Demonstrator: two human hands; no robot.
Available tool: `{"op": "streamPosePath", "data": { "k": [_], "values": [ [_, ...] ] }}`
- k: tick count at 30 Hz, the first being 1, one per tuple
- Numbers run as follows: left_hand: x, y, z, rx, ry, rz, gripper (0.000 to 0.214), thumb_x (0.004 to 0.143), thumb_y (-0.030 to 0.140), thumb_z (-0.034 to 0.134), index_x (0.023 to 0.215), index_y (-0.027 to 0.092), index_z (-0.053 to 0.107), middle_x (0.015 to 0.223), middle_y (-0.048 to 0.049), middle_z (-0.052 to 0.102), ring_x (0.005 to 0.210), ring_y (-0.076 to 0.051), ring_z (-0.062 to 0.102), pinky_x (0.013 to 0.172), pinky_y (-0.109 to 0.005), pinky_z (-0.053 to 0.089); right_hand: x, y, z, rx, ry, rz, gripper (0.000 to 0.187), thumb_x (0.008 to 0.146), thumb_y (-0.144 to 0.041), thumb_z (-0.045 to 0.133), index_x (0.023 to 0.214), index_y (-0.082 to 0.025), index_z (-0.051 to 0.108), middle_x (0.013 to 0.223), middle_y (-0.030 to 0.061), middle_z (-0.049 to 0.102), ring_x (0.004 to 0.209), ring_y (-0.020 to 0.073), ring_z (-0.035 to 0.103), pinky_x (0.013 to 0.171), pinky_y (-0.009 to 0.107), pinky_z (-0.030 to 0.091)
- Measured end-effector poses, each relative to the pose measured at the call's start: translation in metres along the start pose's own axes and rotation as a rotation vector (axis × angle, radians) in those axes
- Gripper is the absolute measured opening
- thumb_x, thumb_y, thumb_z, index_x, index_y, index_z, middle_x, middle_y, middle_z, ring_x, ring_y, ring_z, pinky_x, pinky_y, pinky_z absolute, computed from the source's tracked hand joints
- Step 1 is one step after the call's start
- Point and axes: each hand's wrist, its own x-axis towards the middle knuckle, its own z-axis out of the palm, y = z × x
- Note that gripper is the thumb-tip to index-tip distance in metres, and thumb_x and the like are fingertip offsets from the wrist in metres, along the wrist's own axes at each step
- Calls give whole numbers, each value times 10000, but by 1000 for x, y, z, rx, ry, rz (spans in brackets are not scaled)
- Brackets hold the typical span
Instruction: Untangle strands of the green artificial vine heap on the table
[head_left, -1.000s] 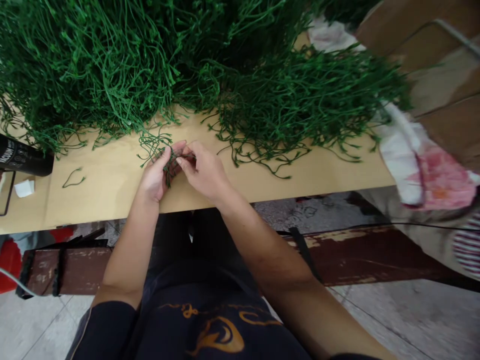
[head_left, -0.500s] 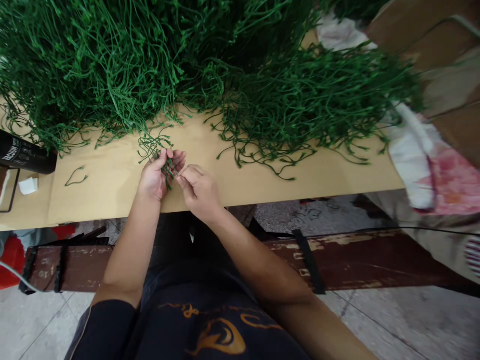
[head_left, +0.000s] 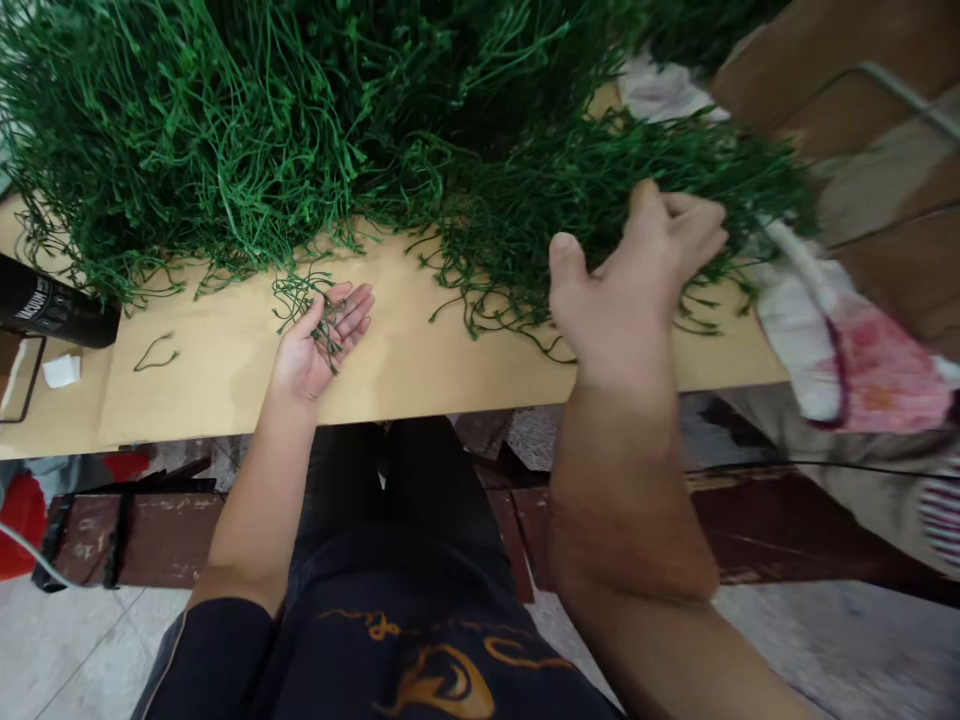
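My left hand (head_left: 324,335) is palm up near the table's front edge, its fingers stretched out. A small bunch of thin green plastic stems (head_left: 298,297) lies across this palm, held under the thumb, with the forked tips hanging past both sides. Over at the right, my right hand (head_left: 634,265) is above the smaller pile of green stems (head_left: 517,235), with thumb and fingers spread apart. Nothing shows in it; its fingertips partly overlap the pile, and I cannot tell whether they touch it.
A large heap of green stems (head_left: 247,130) covers the back of the tan tabletop (head_left: 442,370). One loose stem (head_left: 157,355) lies at left, near a black bottle (head_left: 56,305) and a white scrap (head_left: 61,371). A floral cloth (head_left: 889,360) hangs at the right end.
My right hand has left the bunch at my left hand and moved right, over the smaller pile, its fingers opening. My left hand stays in place, its fingers straighter.
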Motion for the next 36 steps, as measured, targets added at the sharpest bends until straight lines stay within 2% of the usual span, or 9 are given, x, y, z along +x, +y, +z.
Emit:
{"op": "streamPosePath", "data": {
  "k": [3, 6, 8, 11, 15, 20, 29, 33, 36],
  "values": [
    [0, 1, 3, 19, -20, -39, 341, 934, 319, 360, 1073, 151, 623, 1157, -73, 683, 1187, -165, 584, 1045, -326, 438, -15, -19, 9, 63, -6, -127, 618, 838, -530, 486, 1228, -50, 484, 1192, 235, 455, 1151, 330, 429, 952, 547, 337],
    [0, 0, 5, 46, -31, -48, 343, 927, 322, 378, 1130, 173, 612, 1172, -61, 678, 1214, -176, 564, 1072, -347, 414, -52, -71, 27, 363, -278, -251, 405, 885, -488, 417, 1077, -156, 546, 1062, 144, 551, 1037, 253, 503, 904, 462, 414],
    [0, -1, 6, 58, -30, -30, 337, 922, 311, 389, 1153, 195, 605, 1186, -49, 671, 1241, -185, 541, 1092, -369, 394, -70, -101, 42, 523, -433, -224, 336, 857, -477, 479, 979, -172, 550, 954, 109, 576, 940, 223, 528, 834, 401, 452],
    [-1, -2, 8, 60, -30, -9, 324, 912, 279, 404, 1148, 203, 611, 1197, -47, 661, 1270, -207, 512, 1108, -410, 372, -76, -122, 58, 633, -508, -122, 246, 812, -426, 549, 813, -183, 510, 832, 69, 550, 819, 188, 515, 745, 342, 442],
    [0, -2, 9, 47, -33, -35, 277, 892, 262, 430, 1019, 170, 658, 1140, -65, 681, 1260, -227, 520, 1095, -433, 384, -65, -113, 64, 783, -592, -19, 202, 829, -324, 490, 686, -204, 415, 676, -5, 442, 644, 121, 422, 624, 280, 365],
    [3, -3, 9, 6, 2, 6, 240, 883, 217, 446, 781, 149, 652, 955, -56, 725, 1223, -202, 554, 1086, -405, 396, -69, -106, 54, 878, -662, 15, 240, 806, -300, 477, 626, -207, 348, 628, -29, 377, 607, 98, 361, 586, 264, 302],
    [5, -10, 7, -27, 46, 58, 239, 904, 188, 439, 718, 149, 584, 745, -17, 710, 1042, -151, 664, 1036, -343, 447, -64, -110, 40, 935, -955, 41, 254, 799, -259, 444, 591, -214, 305, 574, -66, 243, 530, 70, 242, 518, 247, 220],
    [11, -4, 3, -64, 177, 53, 277, 939, 253, 379, 725, 171, 534, 649, 16, 673, 1024, -121, 669, 997, -302, 470, -75, -112, 22, 1057, -1145, -155, 248, 824, -258, 433, 603, -204, 335, 580, -58, 295, 544, 73, 299, 546, 240, 278],
    [14, 2, 3, -32, 206, 47, 267, 941, 296, 380, 767, 173, 542, 748, 4, 708, 1099, -122, 637, 1005, -297, 461, -82, -108, 8, 1050, -1207, -360, 229, 843, -269, 455, 636, -188, 399, 616, -30, 397, 603, 92, 384, 599, 253, 328]
  ]
}}
